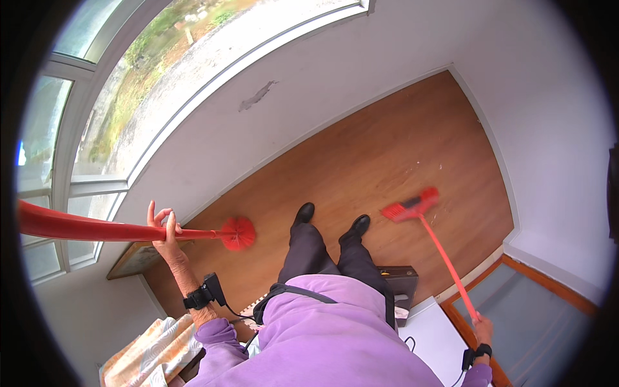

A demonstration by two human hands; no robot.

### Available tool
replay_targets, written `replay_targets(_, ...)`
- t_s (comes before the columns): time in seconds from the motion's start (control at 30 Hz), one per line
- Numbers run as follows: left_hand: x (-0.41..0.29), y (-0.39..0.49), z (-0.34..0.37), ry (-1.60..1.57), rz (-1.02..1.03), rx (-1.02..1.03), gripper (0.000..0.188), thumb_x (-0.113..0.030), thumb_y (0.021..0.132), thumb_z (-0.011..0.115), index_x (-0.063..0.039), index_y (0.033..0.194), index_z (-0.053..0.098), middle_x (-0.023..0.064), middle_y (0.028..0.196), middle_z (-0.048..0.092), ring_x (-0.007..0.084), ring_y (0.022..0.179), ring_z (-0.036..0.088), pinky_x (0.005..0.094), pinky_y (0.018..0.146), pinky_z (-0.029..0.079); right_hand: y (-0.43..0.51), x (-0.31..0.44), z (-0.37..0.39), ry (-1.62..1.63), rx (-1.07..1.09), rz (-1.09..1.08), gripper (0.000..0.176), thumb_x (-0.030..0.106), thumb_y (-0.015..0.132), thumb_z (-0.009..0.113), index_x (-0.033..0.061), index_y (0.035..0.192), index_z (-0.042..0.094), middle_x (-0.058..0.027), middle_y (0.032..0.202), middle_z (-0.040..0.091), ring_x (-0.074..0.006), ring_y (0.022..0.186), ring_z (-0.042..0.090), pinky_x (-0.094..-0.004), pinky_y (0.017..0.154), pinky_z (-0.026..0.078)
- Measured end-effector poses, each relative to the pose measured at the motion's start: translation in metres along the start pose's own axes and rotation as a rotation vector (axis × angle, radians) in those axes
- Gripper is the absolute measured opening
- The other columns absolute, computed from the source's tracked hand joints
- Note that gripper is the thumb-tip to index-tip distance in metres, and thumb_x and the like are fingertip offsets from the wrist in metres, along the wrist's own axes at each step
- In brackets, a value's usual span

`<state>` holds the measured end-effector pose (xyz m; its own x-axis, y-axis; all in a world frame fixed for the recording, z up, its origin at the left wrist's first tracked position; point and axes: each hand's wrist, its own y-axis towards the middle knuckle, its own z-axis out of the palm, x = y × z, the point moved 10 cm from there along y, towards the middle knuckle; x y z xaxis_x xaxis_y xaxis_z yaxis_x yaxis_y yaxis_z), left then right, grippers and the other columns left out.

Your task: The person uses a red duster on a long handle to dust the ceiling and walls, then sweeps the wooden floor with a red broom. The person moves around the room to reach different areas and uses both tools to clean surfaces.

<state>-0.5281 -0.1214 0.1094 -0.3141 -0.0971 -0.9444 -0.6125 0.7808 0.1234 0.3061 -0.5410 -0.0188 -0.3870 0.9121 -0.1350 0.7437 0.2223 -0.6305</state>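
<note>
My left hand (167, 234) grips a thick red pole (111, 230), with one finger raised off it. Past the hand the pole runs to a round red bristle brush head (238, 233), which appears over the floor near the window wall; whether it touches the floor I cannot tell. At the right, my right hand (482, 329) is closed around the upper end of a broom's red handle (447, 263). The broom head (411, 205), red with a dark middle part, is blurred and lies at the floor ahead of my right shoe (361, 224).
Small white bits (429, 166) lie on the wood-look floor (367, 150). A large window (193, 72) spans the left wall, with a framed panel (140, 256) leaning below it. Behind me are a dark case (404, 280), a white surface (437, 334) and a patterned cloth (150, 350).
</note>
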Motion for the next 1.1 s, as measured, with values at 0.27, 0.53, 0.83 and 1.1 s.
replay_targets(0.27,0.033,-0.028,-0.081,0.029,0.101,-0.381,0.031,-0.002,0.079,0.06,-0.002,0.11,0.054,0.0027,0.081,0.055,0.0051,0.055,0.045,0.0172,0.052,0.039,-0.022,0.003,-0.068,-0.286,-0.233,-0.17,0.035,0.019,0.076,0.063,0.0111,0.11,0.061,-0.0173,0.087,0.064,-0.0296,0.076,0.062,-0.0373,0.069,0.047)
replay_targets(0.53,0.046,-0.04,-0.11,0.058,0.082,-0.512,0.024,-0.004,0.081,0.058,-0.001,0.105,0.055,0.0013,0.075,0.055,0.0056,0.052,0.045,0.0163,0.047,0.037,-0.053,0.18,-0.062,-0.036,-0.009,-0.61,0.032,0.023,0.078,0.059,0.0181,0.11,0.059,-0.0207,0.075,0.059,-0.0383,0.073,0.057,-0.0431,0.063,0.045)
replay_targets(0.83,0.058,-0.032,-0.09,0.073,0.053,-0.492,0.027,-0.005,0.082,0.058,-0.003,0.108,0.054,0.0005,0.075,0.054,0.0054,0.053,0.044,0.0164,0.049,0.037,-0.033,0.426,0.008,-0.159,0.309,-1.033,0.032,0.031,0.085,0.051,0.0191,0.113,0.057,-0.0134,0.084,0.063,-0.0329,0.082,0.059,-0.0411,0.069,0.046)
replay_targets(1.1,0.068,-0.013,-0.063,0.186,0.005,-0.512,0.027,-0.006,0.081,0.058,-0.004,0.108,0.054,-0.0005,0.073,0.053,0.0054,0.053,0.044,0.0162,0.049,0.039,0.032,0.519,-0.005,-0.376,0.262,-0.982,0.03,0.034,0.081,0.055,0.0275,0.11,0.06,-0.01,0.088,0.065,-0.0284,0.084,0.061,-0.0417,0.071,0.048)
